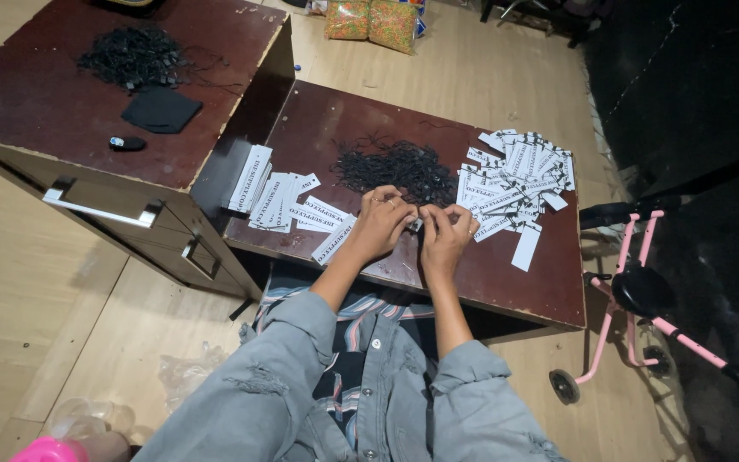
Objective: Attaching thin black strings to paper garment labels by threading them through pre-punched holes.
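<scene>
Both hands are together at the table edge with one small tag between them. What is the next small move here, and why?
Probably finish with that tag and lay it on the tag stack at the left. The left hand and right hand pinch it together, just below the pile of black strings; what the fingertips do is too small to tell. Loose tags lie at the right.

A home: laminate floor (506,77), drawer cabinet (104,111), child's tricycle (643,291).
</scene>
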